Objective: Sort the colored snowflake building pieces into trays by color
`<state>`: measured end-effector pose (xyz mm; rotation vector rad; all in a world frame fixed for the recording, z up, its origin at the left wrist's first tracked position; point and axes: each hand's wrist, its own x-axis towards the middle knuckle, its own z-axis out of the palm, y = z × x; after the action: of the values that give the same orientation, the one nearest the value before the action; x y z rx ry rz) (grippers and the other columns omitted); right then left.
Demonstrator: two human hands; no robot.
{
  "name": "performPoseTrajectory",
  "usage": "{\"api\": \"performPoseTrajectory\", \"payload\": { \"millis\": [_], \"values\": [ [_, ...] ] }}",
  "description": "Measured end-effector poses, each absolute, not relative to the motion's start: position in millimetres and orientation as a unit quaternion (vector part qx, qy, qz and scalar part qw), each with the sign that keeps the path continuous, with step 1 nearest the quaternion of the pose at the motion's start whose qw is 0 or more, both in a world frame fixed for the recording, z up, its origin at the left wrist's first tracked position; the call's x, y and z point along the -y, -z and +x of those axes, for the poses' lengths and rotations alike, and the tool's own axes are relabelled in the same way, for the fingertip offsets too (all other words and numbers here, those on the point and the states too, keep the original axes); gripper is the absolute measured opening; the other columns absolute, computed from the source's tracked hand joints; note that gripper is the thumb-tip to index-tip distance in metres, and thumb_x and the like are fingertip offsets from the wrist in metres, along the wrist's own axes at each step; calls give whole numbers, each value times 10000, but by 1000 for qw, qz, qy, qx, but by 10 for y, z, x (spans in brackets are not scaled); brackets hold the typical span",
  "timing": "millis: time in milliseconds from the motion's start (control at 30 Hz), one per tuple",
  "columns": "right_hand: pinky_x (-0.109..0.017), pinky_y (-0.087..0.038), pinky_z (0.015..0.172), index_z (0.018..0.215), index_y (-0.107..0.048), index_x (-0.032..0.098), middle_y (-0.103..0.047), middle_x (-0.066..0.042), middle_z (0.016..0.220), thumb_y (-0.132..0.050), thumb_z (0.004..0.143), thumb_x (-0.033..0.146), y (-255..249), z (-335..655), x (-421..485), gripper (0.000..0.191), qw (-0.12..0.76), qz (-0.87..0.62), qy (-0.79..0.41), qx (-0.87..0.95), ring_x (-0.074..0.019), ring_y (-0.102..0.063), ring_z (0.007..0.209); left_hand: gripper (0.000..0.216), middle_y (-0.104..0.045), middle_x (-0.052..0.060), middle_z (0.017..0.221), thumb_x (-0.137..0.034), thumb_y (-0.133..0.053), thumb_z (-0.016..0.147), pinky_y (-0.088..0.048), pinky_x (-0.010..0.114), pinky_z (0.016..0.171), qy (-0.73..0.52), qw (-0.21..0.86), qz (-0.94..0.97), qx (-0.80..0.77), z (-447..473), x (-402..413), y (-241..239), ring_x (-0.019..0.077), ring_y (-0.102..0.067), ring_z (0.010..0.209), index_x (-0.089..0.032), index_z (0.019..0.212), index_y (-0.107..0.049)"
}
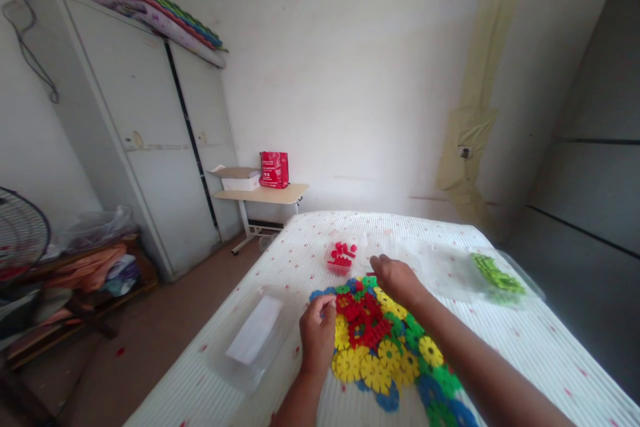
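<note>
A pile of plastic building pieces lies on the table, with yellow snowflake discs [376, 373], blue discs [389, 399], green discs [443, 381] and red square frames [367, 320] on top. At its left edge is my left hand [319, 330], fingers curled together; what they hold, if anything, is hidden. My right hand [397, 278] is closed above the far side of the pile. A thin dark red plastic piece [371, 273] shows at its fingertips. Just beyond, left of that hand, stands a small clear container [340, 269] with red pieces in it.
On the left of the table is a clear plastic tray [239, 373] with a white paper [256, 330] in it. Bright green pieces [497, 275] sit in a clear container at the right. Beyond are a side table [273, 194] with a red bag [274, 170], a cabinet [165, 193] and a fan [20, 233].
</note>
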<state>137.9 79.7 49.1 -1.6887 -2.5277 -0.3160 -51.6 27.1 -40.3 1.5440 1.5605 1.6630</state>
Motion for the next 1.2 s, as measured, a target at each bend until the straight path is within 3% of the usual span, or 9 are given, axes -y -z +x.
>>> {"api": "performPoseTrajectory", "payload": {
  "millis": [333, 567, 700, 867, 1000, 1200],
  "values": [
    [-241, -411, 676, 1108, -495, 148, -566, -118, 1115, -419, 837, 144, -870, 948, -1101, 282, 140, -566, 72, 809, -169, -613, 862, 189, -701, 57, 755, -300, -516, 723, -512, 297, 687, -610, 146, 547, -554, -598, -294, 397, 190, -644, 722, -190, 731, -670],
    [-227, -402, 650, 857, -623, 193, -675, -33, 815, -430, 768, 117, -737, 1752, -492, 226, 156, -553, -1, 819, -147, -607, 728, 197, -675, 45, 780, -277, -481, 768, -495, 273, 688, -588, 147, 573, -552, -577, -262, 385, 169, -623, 746, -192, 780, -658],
    [-223, -413, 629, 805, -639, 209, -682, -15, 779, -427, 679, 55, -541, 2308, -179, 290, 152, -572, -72, 803, -143, -607, 693, 194, -674, 44, 798, -266, -471, 771, -493, 283, 703, -573, 140, 587, -555, -544, -245, 382, 171, -618, 763, -195, 786, -651],
    [-266, -453, 727, 979, -650, 249, -691, -24, 946, -522, 608, 64, -252, 2672, 46, 433, 120, -606, -149, 772, -185, -624, 839, 197, -665, 39, 773, -279, -467, 770, -488, 284, 701, -557, 116, 609, -552, -499, -242, 400, 174, -618, 756, -199, 771, -647],
    [-329, -442, 835, 1173, -568, 227, -621, -84, 1127, -634, 558, 161, -102, 2625, 104, 622, 109, -606, -138, 776, -246, -572, 997, 188, -669, 37, 779, -276, -473, 763, -490, 287, 712, -552, 98, 617, -552, -499, -249, 417, 180, -624, 771, -204, 758, -646],
    [-347, -445, 822, 1176, -559, 182, -611, -113, 1084, -609, 575, 158, -24, 2475, 97, 604, 98, -597, -71, 793, -260, -564, 991, 193, -677, 37, 784, -291, -474, 761, -490, 297, 733, -548, 93, 620, -554, -510, -259, 432, 185, -625, 775, -210, 760, -649]
  ]
}}
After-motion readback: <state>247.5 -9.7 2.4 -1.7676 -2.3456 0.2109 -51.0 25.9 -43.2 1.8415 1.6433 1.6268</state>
